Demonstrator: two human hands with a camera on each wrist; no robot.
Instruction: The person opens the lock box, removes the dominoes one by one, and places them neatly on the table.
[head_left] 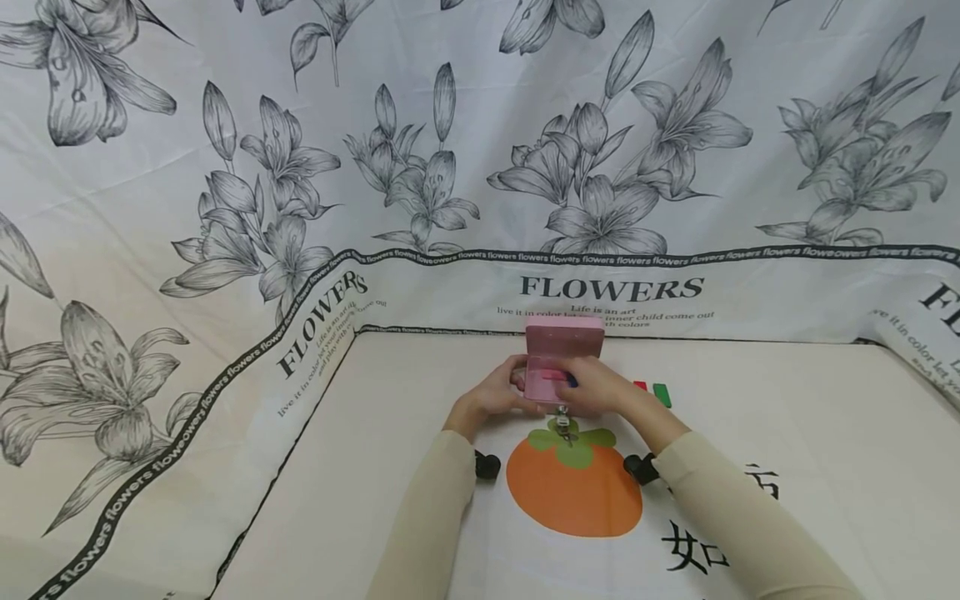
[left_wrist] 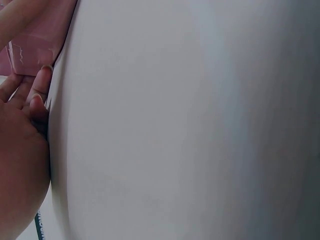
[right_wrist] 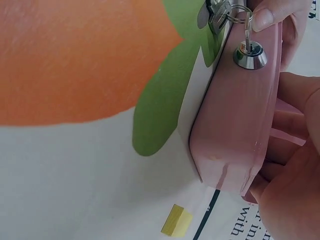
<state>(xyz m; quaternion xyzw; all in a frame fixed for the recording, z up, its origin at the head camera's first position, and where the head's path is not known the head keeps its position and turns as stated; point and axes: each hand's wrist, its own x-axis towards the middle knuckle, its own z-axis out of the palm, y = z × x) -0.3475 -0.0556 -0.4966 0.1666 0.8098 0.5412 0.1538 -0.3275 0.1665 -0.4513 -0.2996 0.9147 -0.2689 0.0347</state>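
A pink metal cash box (head_left: 564,342) stands with its lid raised at the back of the table, keys (right_wrist: 219,15) hanging from the lock (right_wrist: 250,55) on its front. My left hand (head_left: 497,392) holds the box by its left side, thumb at the front rim near the keys. My right hand (head_left: 596,385) reaches over the right side into the box. By its fingers a pinkish-red piece (head_left: 553,375) and a dark blue piece (head_left: 572,380) show inside. Whether those fingers pinch either piece is hidden.
Right of the box lie a red block (head_left: 640,386) and a green block (head_left: 662,395); the right wrist view shows a yellow block (right_wrist: 177,221). The tablecloth has a printed orange persimmon (head_left: 575,492). A flower-printed curtain (head_left: 420,292) hangs close behind.
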